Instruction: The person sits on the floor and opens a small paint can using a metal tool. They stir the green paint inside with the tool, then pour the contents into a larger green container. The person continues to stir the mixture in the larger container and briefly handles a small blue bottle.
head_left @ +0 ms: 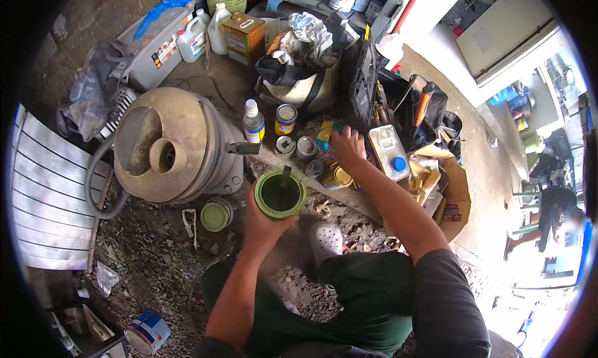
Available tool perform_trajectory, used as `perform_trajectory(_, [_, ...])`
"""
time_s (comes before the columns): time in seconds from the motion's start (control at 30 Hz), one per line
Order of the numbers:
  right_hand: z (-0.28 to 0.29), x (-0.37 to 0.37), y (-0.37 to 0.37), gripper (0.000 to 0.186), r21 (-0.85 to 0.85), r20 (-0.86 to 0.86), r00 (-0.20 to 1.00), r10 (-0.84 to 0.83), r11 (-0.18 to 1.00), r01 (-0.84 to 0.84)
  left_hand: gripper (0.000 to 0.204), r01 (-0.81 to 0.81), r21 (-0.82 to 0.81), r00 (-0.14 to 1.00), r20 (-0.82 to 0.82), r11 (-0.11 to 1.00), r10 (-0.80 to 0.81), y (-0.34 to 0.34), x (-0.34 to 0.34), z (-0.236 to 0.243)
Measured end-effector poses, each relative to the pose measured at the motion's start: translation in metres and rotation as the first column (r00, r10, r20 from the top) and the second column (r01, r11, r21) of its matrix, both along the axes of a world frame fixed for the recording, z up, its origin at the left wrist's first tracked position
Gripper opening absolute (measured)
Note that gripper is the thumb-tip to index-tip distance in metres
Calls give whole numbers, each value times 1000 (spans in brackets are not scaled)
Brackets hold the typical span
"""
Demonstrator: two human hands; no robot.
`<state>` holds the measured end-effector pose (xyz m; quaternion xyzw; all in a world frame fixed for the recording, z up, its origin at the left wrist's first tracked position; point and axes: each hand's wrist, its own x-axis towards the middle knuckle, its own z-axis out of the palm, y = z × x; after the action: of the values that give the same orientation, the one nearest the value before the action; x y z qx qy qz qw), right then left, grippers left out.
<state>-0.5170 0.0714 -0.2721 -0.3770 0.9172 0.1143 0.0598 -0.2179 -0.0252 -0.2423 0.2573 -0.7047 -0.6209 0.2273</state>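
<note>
Knees and green trousers (pixel 349 296) fill the lower frame, person crouched over gravel. Beige drum (pixel 174 147) lies on its side at left, grey hose (pixel 93 183) curling from it; white slatted panel (pixel 47 190) beyond it at far left. Dark bag (pixel 299 78) with crumpled foil sits behind, jugs (pixel 202 37) and a yellow tin (pixel 244 37) further back. Left hand (pixel 265 224) cups the green paint can (pixel 280 195) from below, fingers wrapped round its side; can open, dark liquid inside, a stick standing in it, held in front of the knees. Right hand (pixel 347 147) reaches forward, fingers spread over small cans (pixel 305 147) on the ledge; whether it grips anything, cannot tell. White jug (pixel 387 147) with a blue cap lies just right of that hand. Green lid (pixel 215 215) rests on gravel left of the can. White clog (pixel 326 241) beneath.
</note>
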Motion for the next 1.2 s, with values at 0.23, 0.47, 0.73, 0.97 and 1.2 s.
perform_trajectory(0.23, [-14, 1, -15, 85, -246, 10, 997, -78, 966, 78, 106, -13, -68, 998, 67, 998, 17, -8, 25, -3])
perform_trajectory(0.47, [-9, 1, 4, 107, -247, -111, 993, -49, 969, 20, 98, 31, -65, 998, 51, 997, -27, 1, 4, -12])
perform_trajectory(0.73, [73, -17, 93, 118, -189, -54, 944, -325, 932, 310, 100, 8, -30, 995, 96, 1000, -5, -2, -10, -36])
perform_trajectory(0.97, [24, -11, 139, 114, -305, 37, 942, -334, 894, 328, 101, -29, -428, 995, 70, 903, 66, -32, -19, -102])
perform_trajectory(1.2, [28, 7, 163, 99, -467, 120, 903, -412, 779, 418, 99, 63, -352, 993, 111, 934, -25, -18, -21, -94])
